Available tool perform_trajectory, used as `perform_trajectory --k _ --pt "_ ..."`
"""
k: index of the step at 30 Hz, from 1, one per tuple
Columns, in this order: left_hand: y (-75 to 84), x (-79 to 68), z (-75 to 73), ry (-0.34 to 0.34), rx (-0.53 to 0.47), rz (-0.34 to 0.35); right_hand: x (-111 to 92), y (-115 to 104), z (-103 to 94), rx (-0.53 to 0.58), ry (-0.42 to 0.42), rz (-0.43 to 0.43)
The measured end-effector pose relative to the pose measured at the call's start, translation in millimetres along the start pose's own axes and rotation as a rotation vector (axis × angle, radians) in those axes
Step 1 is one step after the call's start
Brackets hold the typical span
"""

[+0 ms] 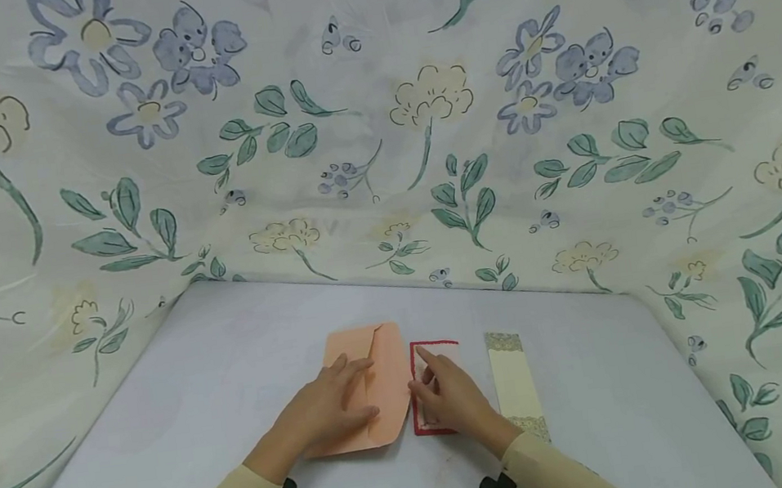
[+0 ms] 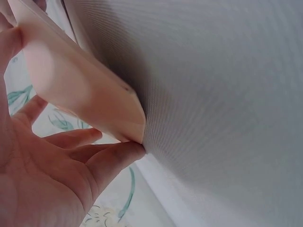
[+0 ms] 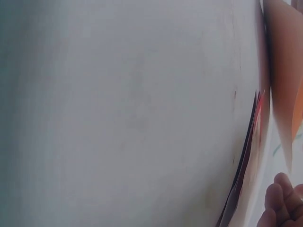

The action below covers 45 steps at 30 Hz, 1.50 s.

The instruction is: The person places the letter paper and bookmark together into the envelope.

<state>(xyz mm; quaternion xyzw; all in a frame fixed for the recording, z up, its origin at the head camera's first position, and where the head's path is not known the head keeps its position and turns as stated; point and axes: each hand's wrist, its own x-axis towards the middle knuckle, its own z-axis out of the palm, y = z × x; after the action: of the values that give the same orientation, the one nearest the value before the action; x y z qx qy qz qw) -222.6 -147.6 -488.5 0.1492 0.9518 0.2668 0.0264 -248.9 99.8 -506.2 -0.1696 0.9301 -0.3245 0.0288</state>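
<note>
- One white surface (image 1: 615,371) lies under the peach envelope (image 1: 390,384); flower-printed cloth (image 1: 379,151) rises behind it and to both sides.
- On the envelope's left part, the left hand (image 1: 326,405) rests, fingers spread.
- By its right edge, the right hand (image 1: 454,395), fingers bent; whether they pinch it, I cannot tell.
- Right of the envelope: red-bordered card (image 1: 450,352), then cream strip (image 1: 515,380).

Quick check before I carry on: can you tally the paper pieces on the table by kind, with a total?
Envelope, peach: 1
Card, red-edged: 1 as seen from above; layered edges in the right wrist view, folded or stacked unclear
Strip, cream with glittery ends: 1
Total: 3, counting the card as one
</note>
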Motion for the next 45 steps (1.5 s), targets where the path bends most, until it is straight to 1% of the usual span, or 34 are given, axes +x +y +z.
perform_trajectory --k 4,13,18,24,29,36,41,45 --pt "-0.3 -1.1 0.2 -0.007 -0.005 -0.015 -1.2 5.5 -2.9 -0.017 0.001 -0.004" --pt "-1.9 -1.1 -0.7 -0.006 -0.011 -0.01 -3.5 12.9 -10.1 -0.052 0.001 0.046" --pt "-1.0 -0.9 -0.6 -0.004 -0.007 -0.011 -3.5 18.2 -14.1 -0.096 0.032 0.061" --pt "0.1 -1.6 -0.7 -0.008 -0.004 -0.021 -5.8 22.4 -19.0 -0.117 0.069 0.104" --pt "0.2 -1.2 -1.3 -0.009 -0.009 -0.029 -7.2 25.6 -22.0 -0.134 0.098 0.113" --pt "1.2 -1.3 -1.5 -0.021 -0.007 -0.034 -8.9 27.7 -23.4 -0.174 0.131 0.148" --pt "2.1 -0.5 -1.4 -0.026 -0.01 -0.043 -9.3 30.4 -23.2 -0.201 0.142 0.153" --pt "1.7 0.8 -0.3 -0.02 -0.01 -0.036 -9.1 33.0 -21.9 -0.222 0.151 0.155"
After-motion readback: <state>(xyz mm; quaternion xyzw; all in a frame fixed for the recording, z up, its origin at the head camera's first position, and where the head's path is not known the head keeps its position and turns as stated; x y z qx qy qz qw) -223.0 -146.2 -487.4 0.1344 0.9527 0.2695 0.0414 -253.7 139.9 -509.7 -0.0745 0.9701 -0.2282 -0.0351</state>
